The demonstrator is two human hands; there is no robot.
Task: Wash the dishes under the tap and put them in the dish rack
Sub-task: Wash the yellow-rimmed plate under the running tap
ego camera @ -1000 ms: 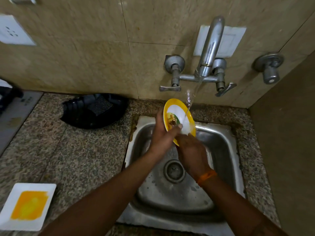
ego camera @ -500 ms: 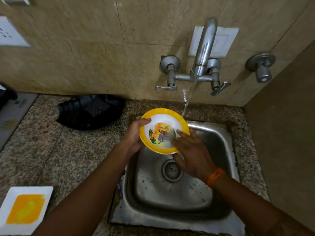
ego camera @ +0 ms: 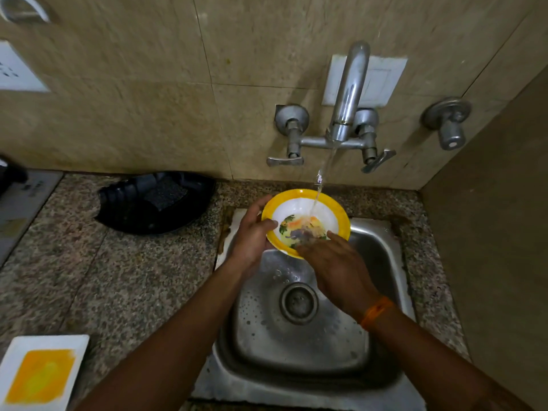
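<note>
A small bowl point(ego camera: 305, 215) with a yellow rim and a printed picture inside is held face up over the back of the steel sink point(ego camera: 382, 262). My left hand point(ego camera: 252, 235) grips its left rim, thumb on the inside. My right hand point(ego camera: 335, 268) lies on the bowl's near side with the fingertips inside it, rubbing the picture. The tap point(ego camera: 347, 93) on the wall runs, and its stream falls into the bowl.
A black dish rack point(ego camera: 154, 203) holding a dark scrub pad sits on the granite counter left of the sink. A white square plate point(ego camera: 41, 372) with a yellow centre lies at the counter's near left. A wall stands close on the right.
The bowl turned from on edge to face up, then shifted right under the stream. My right hand's fingers went into the bowl.
</note>
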